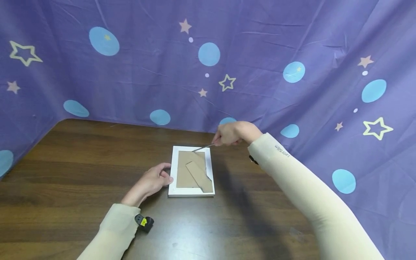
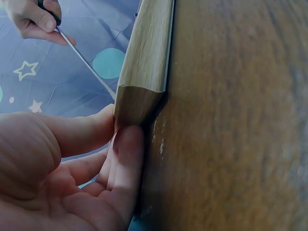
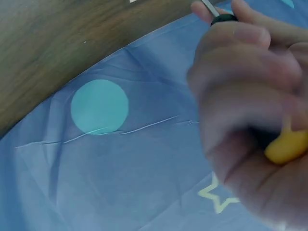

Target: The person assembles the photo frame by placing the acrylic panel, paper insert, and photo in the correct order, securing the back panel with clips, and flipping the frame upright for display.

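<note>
A white-bordered picture frame (image 1: 174, 166) lies back side up on the table, its brown cardboard backing (image 1: 185, 177) showing. A slanted cardboard stand (image 1: 199, 176) lies over that backing, with ragged edges near the lower right. My left hand (image 1: 153, 181) pinches the frame's left edge between thumb and fingers; in the left wrist view the frame's wood-grained side (image 2: 147, 48) shows. My right hand (image 1: 231, 133) grips a screwdriver (image 1: 204, 147) with a black and yellow handle (image 3: 288, 147). Its shaft slopes down to the left, and the tip meets the backing's top edge.
The brown wooden table (image 1: 81, 173) reaches back to a purple curtain (image 1: 162, 65) with stars and blue dots. A small clear scrap (image 1: 296, 234) lies at the front right. Dark straps with small devices (image 1: 144, 222) sit at the sleeve cuffs.
</note>
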Demonstrator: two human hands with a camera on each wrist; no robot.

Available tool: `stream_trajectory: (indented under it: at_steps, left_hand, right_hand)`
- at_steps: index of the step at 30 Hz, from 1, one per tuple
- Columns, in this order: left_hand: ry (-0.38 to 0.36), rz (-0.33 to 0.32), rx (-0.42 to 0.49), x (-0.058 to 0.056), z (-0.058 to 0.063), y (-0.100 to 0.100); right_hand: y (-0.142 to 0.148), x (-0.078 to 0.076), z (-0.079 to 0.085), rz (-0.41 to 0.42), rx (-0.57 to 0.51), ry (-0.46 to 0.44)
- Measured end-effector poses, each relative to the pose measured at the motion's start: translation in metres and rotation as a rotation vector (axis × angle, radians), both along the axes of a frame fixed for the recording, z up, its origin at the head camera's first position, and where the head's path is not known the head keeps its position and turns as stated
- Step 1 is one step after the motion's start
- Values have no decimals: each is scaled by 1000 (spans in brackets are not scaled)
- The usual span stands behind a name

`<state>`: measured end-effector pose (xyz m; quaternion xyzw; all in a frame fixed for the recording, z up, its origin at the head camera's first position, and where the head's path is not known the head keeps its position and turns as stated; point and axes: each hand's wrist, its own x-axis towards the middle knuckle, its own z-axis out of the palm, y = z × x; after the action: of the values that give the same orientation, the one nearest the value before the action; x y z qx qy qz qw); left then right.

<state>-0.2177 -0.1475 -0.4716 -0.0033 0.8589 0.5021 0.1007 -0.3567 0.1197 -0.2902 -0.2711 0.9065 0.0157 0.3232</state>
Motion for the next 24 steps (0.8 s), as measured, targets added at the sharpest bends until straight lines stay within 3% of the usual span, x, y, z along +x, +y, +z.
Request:
stream_trajectory:
  at_steps: [6,13,17,24]
  left_hand:
    - [-7,-4,-4,1,0,1]
    - [-16,-4,-13,0,2,2]
    - [-11,-11,-14,-1,3,2]
    - [1,-9,-7,-3,1,2]
  right_hand:
    - [8,-3,-3,-170,-80,-185]
    - [6,4,-5,-302,-41,-312]
    - [3,8,-7,-310,-33,-288]
    - [1,21,-19,-201,-48,-207]
